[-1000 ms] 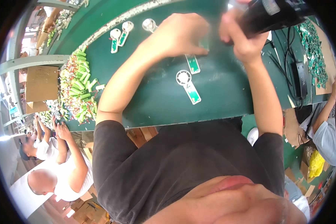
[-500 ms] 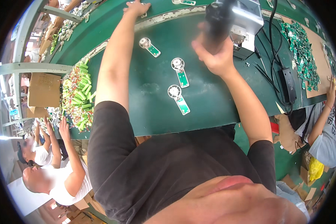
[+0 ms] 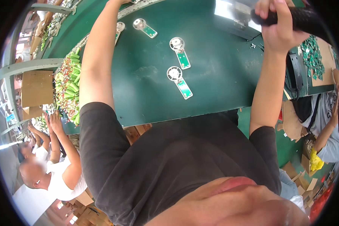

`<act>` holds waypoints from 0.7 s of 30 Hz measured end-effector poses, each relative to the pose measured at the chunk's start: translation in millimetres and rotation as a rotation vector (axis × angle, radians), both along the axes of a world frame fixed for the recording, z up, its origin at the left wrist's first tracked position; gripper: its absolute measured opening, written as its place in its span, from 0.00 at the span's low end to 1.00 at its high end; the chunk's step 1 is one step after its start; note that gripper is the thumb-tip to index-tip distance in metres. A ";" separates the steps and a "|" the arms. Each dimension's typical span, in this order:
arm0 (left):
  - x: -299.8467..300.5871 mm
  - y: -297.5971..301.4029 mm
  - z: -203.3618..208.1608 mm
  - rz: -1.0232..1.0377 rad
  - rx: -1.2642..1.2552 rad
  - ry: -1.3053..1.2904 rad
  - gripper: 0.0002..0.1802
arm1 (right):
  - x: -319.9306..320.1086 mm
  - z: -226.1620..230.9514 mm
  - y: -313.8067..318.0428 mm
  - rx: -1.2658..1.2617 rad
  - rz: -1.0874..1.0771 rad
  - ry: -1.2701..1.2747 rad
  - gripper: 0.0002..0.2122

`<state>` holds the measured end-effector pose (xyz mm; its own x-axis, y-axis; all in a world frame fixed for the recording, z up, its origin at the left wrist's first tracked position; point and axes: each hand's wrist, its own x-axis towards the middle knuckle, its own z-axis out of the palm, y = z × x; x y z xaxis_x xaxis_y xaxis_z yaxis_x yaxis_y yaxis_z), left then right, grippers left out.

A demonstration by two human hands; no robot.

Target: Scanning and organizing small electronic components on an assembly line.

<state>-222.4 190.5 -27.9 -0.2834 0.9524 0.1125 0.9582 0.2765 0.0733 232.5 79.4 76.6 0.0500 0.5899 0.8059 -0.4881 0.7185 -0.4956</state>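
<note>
Near the upper right, my right hand [image 3: 279, 30] is closed around a black cylindrical hand tool [image 3: 303, 19] with a ribbed grip, held nearly level. My left arm reaches to the far edge, where only the base of my left hand [image 3: 118, 1] shows; its fingers are cut off by the frame. White parts with a round spoked ring and a green circuit board lie between my arms: a far part [image 3: 145, 28], a middle part [image 3: 180, 52] and a near part [image 3: 179, 83]. Beside my left forearm another such part [image 3: 119, 29] is partly hidden.
Green cylindrical cells with wires [image 3: 69, 83] are heaped left of my arm by a cardboard box [image 3: 37, 88]. A metal machine [image 3: 235, 19] stands at the back. Right of my hand are a black adapter [image 3: 294, 69] and piled green circuit boards [image 3: 312, 56]. Co-workers sit on both sides.
My right hand has swung right with the black tool, away from the metal machine. My left hand has gone farther up, mostly out of frame. The view has shifted; the table parts appear higher.
</note>
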 end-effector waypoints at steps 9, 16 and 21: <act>68.2 -41.4 24.1 -0.611 0.090 -0.251 0.18 | -7.0 -18.6 22.6 -0.072 -0.073 -0.225 0.18; 166.5 -133.6 52.7 -1.094 0.026 -0.277 0.16 | -28.4 -14.9 -4.4 -0.138 0.211 -0.083 0.19; 228.8 -192.9 71.4 -0.908 0.229 -0.241 0.23 | -14.7 -49.7 23.7 -0.042 0.240 -0.118 0.20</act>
